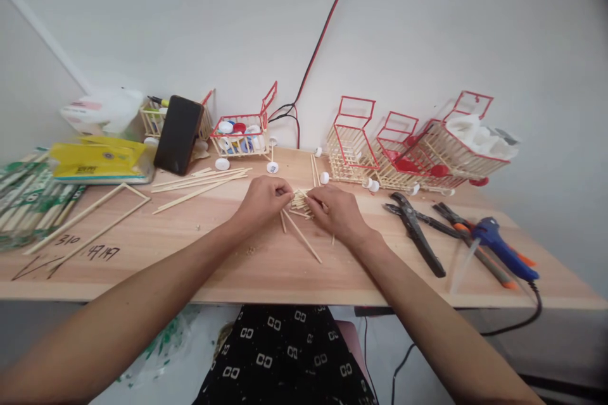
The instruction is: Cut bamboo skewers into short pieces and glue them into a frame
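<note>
The small bundle of thin wooden sticks (300, 201) lies on the wooden table (199, 266) just above the frame's centre, pinched from both sides: the left hand (260, 202) closes its fingertips on the bundle's 9 o'clock end, the right hand (336, 212) on its 3 o'clock end. The sticks look very light, stiff and brittle, likely to snap or splay if squeezed mid-span, so the ends seem the safest hold. A loose long stick (302, 237) slants away toward 5 o'clock. At 10 o'clock lie more long sticks (199, 182), and beyond them a black phone (178, 134) leaning by a small stick cart holding bottle caps (240, 136). At 2 o'clock stand red-rimmed stick carts (408, 152). At 3 o'clock rest black pliers (417, 231) and a blue glue gun (503, 252).
</note>
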Action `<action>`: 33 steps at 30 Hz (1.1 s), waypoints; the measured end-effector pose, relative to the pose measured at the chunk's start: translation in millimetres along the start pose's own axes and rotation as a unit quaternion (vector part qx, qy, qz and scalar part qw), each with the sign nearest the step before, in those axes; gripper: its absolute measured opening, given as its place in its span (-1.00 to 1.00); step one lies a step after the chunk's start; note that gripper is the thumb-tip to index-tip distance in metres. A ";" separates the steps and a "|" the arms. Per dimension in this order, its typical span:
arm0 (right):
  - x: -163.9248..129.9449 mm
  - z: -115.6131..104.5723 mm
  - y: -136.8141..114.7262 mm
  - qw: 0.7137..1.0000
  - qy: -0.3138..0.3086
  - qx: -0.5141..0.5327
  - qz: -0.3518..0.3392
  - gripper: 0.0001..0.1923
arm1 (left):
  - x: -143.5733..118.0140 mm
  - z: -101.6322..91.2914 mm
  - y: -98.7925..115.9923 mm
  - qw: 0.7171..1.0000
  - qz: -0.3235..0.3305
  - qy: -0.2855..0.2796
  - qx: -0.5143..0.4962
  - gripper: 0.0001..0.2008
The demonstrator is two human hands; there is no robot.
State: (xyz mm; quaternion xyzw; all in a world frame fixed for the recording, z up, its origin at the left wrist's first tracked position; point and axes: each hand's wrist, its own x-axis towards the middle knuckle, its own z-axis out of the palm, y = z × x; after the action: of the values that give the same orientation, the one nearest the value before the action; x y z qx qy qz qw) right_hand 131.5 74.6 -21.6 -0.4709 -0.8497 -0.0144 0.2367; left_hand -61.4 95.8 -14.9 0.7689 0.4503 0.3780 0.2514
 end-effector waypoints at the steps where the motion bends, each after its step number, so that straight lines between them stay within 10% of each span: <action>1: 0.1 0.1 -0.1 1.000 -0.001 -0.003 0.001 -0.77 | 0.0 -0.5 0.7 1.000 -0.002 -0.002 0.002 -0.85; 33: 0.6 -4.1 -3.6 1.000 -0.010 -0.019 0.020 -0.80 | 1.3 -3.5 1.9 1.000 -0.008 -0.015 0.016 -0.84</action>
State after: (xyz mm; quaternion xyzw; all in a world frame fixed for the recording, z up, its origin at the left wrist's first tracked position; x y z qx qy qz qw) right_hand 129.9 72.1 -17.0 -0.4920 -0.8423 -0.0210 0.2191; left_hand -62.9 96.2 -11.0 0.7747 0.4584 0.3573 0.2490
